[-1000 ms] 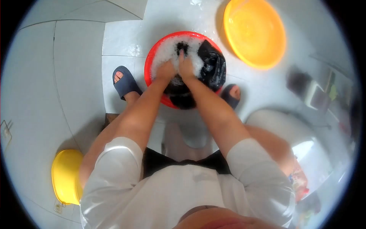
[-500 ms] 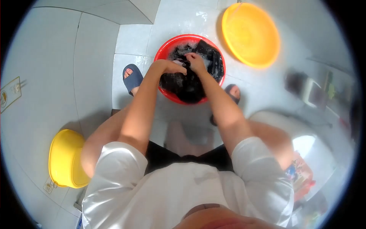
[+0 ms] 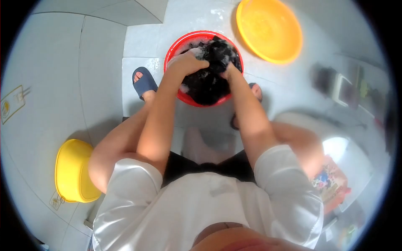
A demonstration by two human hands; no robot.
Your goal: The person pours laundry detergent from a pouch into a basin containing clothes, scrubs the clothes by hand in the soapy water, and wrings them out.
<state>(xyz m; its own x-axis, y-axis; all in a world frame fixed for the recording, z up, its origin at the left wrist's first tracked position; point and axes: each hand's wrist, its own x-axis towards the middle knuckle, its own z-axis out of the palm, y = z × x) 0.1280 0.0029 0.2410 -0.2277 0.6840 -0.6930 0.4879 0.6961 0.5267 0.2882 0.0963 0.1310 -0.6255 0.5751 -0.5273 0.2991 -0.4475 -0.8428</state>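
A red basin point(image 3: 171, 58) on the tiled floor holds wet black cloth point(image 3: 207, 85) with white foam on it. My left hand point(image 3: 189, 63) is in the basin's left part, thumb pointing right over the cloth and foam on the fingers; it grips the cloth. On the right side my right hand point(image 3: 228, 71) is closed on the same black cloth, its fingers largely buried in it. A bunched part of the cloth rises between and beyond my hands.
A large yellow basin point(image 3: 270, 31) stands beyond the red one, to the right. Near my left leg is a yellow bucket point(image 3: 73, 171). A patterned pink bag point(image 3: 331, 182) lies at the right. My feet, in dark slippers point(image 3: 144, 81), flank the red basin.
My hands have moved apart, the right one dropping lower along the basin's right side. The black cloth is now bunched up at the far right, with more foam showing. The view has shifted slightly.
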